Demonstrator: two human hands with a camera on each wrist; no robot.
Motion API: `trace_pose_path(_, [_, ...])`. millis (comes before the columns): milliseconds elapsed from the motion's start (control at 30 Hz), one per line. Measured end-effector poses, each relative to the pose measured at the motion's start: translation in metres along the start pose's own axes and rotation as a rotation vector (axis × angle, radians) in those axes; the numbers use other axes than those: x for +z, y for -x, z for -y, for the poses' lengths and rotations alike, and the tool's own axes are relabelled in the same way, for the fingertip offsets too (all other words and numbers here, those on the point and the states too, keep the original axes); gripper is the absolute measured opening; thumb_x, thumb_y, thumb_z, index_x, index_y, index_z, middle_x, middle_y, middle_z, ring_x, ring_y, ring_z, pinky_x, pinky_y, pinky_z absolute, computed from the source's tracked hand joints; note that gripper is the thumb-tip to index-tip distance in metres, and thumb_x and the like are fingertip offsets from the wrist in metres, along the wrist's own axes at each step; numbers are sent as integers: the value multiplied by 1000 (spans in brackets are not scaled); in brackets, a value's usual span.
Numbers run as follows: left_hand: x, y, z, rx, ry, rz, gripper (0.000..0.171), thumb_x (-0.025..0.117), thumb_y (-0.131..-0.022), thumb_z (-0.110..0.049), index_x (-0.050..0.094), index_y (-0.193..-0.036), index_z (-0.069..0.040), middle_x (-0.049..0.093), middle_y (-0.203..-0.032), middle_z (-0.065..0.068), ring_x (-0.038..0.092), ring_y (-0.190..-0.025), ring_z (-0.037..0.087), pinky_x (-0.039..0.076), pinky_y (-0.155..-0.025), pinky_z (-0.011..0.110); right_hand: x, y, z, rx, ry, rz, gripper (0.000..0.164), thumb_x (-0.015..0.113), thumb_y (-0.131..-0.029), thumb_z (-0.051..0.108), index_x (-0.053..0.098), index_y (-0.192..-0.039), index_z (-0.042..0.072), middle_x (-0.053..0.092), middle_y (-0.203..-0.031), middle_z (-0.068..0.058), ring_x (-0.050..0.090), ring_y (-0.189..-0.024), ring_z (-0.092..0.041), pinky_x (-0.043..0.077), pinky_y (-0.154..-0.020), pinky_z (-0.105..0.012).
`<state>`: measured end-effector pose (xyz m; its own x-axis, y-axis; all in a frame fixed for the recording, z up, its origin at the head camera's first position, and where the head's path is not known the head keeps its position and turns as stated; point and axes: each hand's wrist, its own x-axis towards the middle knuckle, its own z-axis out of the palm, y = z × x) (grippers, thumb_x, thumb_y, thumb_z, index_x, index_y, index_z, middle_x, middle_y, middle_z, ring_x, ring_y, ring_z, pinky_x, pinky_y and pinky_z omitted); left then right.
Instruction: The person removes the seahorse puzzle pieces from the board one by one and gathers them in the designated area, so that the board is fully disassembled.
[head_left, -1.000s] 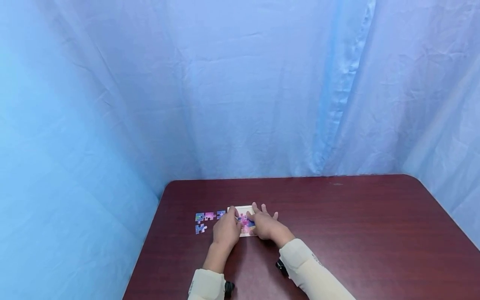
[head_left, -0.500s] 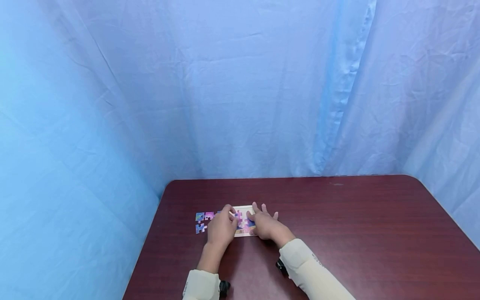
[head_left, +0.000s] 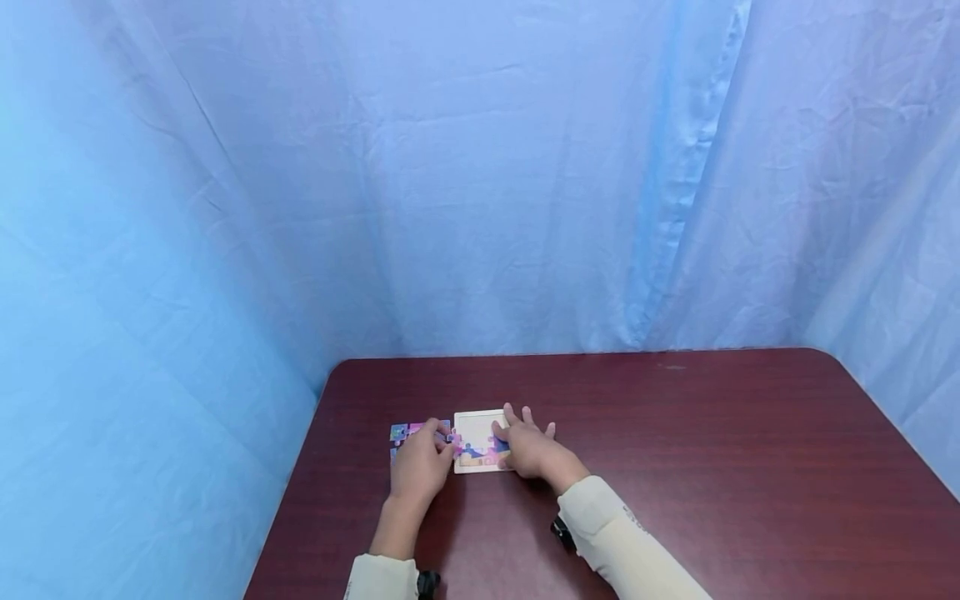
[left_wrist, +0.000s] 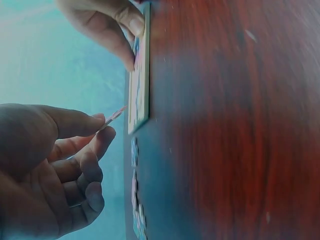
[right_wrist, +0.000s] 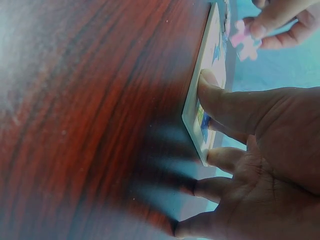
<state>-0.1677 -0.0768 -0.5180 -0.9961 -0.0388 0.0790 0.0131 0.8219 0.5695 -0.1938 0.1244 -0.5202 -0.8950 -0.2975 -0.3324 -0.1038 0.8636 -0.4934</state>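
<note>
Frame [head_left: 474, 425]: was part full
Left hand [head_left: 417, 465]: pinched piece [right_wrist: 245, 41]
Right hand [head_left: 534, 452]: touched frame, fingers spread
Loose pieces [head_left: 397, 432]: waited toward tabletop's [head_left: 712, 467] left edge

The place looks like a small curtained recording booth; whether a lab, office or home surrounds it cannot be told. Pale blue cloth [head_left: 480, 208] hangs in creased folds from nine o'clock through twelve to three, with a shinier vertical strip [head_left: 693, 158] near one o'clock. Inside the cloth stands a dark red-brown, wood-grained table [head_left: 712, 467], office-like in style, its far corners rounded at ten and two o'clock. Towards six o'clock, black wrist units [head_left: 562, 533] show below the person's cream sleeves [head_left: 622, 533].
</note>
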Motion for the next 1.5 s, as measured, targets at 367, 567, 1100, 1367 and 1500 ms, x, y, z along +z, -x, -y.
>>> trace_pose_path(367, [-13,5,25,-63,-15,11,12,74,-91,-15,71,-103,-12,76,-78,-4,64,-68,12,53,-68,42,-1,1,0,-3,7,4,68,76,-96,16,49,-158,12,14,-178,-17,8,-165,-47,9,-120,-84])
trace_pose_path(567, [-19,7,36,-110,-44,16,12,74,-93,-17,71,-104,-11,72,-78,0,61,-66,14,50,-64,39,-1,2,2,1,4,2,68,75,-96,16,49,-158,12,15,-178,-16,8,-165,-46,10,-120,-83])
trace_pose_path(1100, [-27,7,47,-157,11,15,17,71,-96,-14,71,-111,-6,70,-80,3,59,-68,17,51,-67,39,-2,3,1,0,-1,5,68,76,-96,15,49,-159,13,14,-178,-16,8,-165,-46,9,-120,-84])
trace_pose_path(1367, [-22,4,43,-140,123,14,14,72,-95,-11,71,-108,-6,66,-80,1,57,-68,15,46,-63,31,-1,2,0,-8,4,-3,67,76,-96,15,49,-158,13,16,-178,-16,9,-165,-46,10,-120,-84])
trace_pose_path(1500, [-22,4,44,-137,83,10,15,71,-95,-12,72,-109,-6,64,-76,1,55,-66,15,45,-64,32,-1,3,0,-9,4,1,67,75,-97,16,49,-159,13,15,-178,-15,8,-165,-45,10,-120,-83])
